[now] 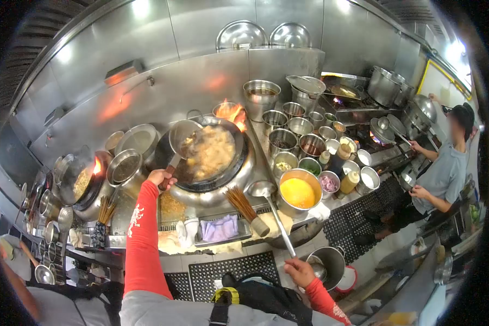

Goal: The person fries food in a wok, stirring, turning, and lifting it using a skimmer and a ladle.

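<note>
In the head view my left hand is closed around the wooden handle of a round strainer. The strainer sits over the left side of a large wok, where pale food bubbles in foaming liquid. My right hand grips the end of a long metal ladle. Its bowl hangs over the counter edge between a bamboo wok brush and a pot of bright yellow-orange liquid. Flames rise behind the wok.
Right of the wok stand several steel containers of ingredients and squeeze bottles. Folded purple cloth lies at the front edge. A co-worker works at burners on the right. Another person's arm shows at left. A tall pot stands low beside my right hand.
</note>
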Demonstrator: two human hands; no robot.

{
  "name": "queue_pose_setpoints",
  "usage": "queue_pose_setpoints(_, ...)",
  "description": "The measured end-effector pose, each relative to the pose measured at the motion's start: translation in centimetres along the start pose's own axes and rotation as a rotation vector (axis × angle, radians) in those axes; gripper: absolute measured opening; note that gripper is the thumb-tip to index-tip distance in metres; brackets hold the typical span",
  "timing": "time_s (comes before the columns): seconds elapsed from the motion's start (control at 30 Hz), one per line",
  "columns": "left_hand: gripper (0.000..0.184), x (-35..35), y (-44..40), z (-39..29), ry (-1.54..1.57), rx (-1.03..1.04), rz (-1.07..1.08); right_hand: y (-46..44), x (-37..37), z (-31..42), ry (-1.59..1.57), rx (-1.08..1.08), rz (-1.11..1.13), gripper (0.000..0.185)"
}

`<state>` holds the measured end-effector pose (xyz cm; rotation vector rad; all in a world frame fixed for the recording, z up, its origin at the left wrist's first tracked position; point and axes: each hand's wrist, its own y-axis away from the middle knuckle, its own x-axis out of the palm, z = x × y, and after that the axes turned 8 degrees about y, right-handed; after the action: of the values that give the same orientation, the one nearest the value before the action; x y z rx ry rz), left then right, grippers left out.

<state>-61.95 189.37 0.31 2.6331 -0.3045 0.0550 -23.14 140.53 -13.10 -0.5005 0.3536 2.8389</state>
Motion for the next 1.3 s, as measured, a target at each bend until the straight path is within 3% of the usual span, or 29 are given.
queue_pose_setpoints(0.3, 0.044, 1.0, 3.3, -0.3, 0.085, -0.113, 0.344, -0.1, 0.1, 2.6, 0.076, -0.009, 0.002, 0.03)
queue_pose_setpoints(0.5, 0.043, 0.4, 7.4, -0.3, -0.051, 0.029, 0.31, -0.6, 0.5, 1.4, 0.037, 0.003, 0.029, 0.032)
queue_pose_setpoints(0.97, 0.049, -1.8, 14.4, 0.2, -0.066, 0.117, 0.164, -1.6, 0.0, 5.8, 0.008, -0.038, 0.174, 0.031)
queue_pose_setpoints(1.07, 0.047, -1.4, 15.2, 0.3, -0.078, 0.14, 0.122, -2.6, 0.4, 3.8, -0.043, -0.044, 0.179, 0.033)
queue_pose_setpoints(1.3, 0.043, -0.4, 14.8, 1.4, -0.125, 0.121, 0.057, -3.9, -0.3, 3.3, 0.126, -0.148, -0.01, 0.032)
